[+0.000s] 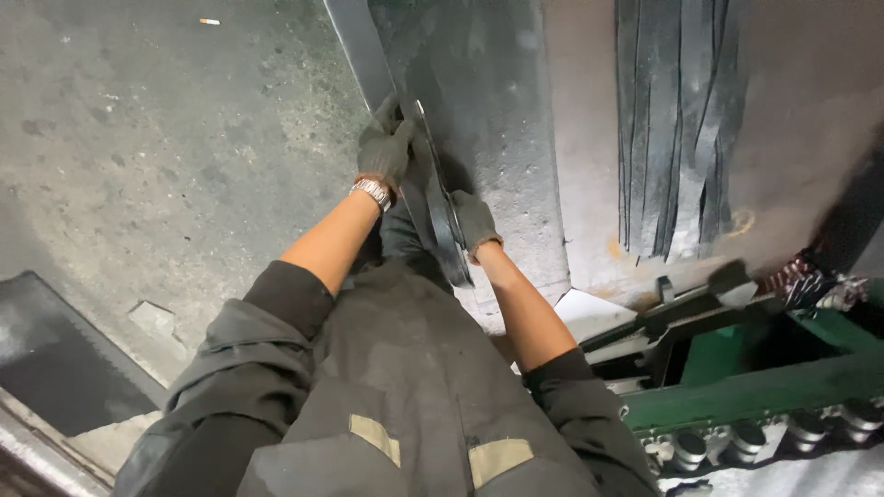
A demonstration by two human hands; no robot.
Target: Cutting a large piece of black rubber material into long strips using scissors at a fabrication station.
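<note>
Gloved fingers [391, 124] of your left hand [382, 152] curl shut around the upper stretch of a long, narrow metal strip [440, 216], while your right hand [474, 221] clamps the same strip lower down, close to your waist. A metal watch [373, 191] shows at your left wrist, sleeves pushed up both forearms. You hold the strip edge-up, off the floor, running from your lap out over a grey concrete slab [497, 120].

Judging by the scene, the strip is lifted and gripped in both hands but not yet set down anywhere. To the right of it, a bundle of similar dark strips [677, 120] lies flat on a stained sheet; whether yours belongs with them cannot be told.

Left of the strip, rough concrete floor [157, 138] lies open, with only a small scrap near the top edge and a dark plate [55, 354] down by your left elbow. Right of the strip the room tightens: a green machine frame [755, 391] with a row of bolts [746, 440] and a dark clamp arm [681, 308] stands close to your right elbow.
</note>
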